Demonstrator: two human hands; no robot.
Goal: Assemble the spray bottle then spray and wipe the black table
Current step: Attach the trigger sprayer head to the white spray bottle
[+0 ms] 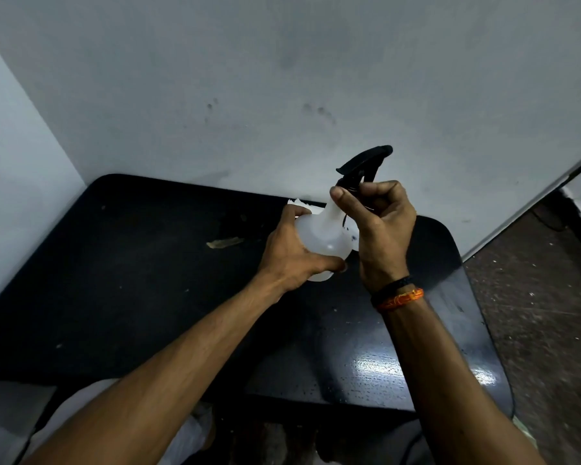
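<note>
A translucent white spray bottle [322, 236] is held above the black table [131, 280], tilted slightly. My left hand [294, 255] wraps around the bottle's round body from the left. My right hand [374, 226] grips the black collar at the bottle's neck, fingers curled around it. The black spray head [364, 161] with its trigger sticks up above my right hand and points to the right. A white cloth or tissue [299, 204] shows partly behind the bottle at the table's far edge; most of it is hidden.
A grey wall [282, 78] stands right behind the table. A strip of tan tape [223, 242] is stuck on the tabletop. Brown speckled floor [544, 297] lies to the right. The table's right front shines with reflected light.
</note>
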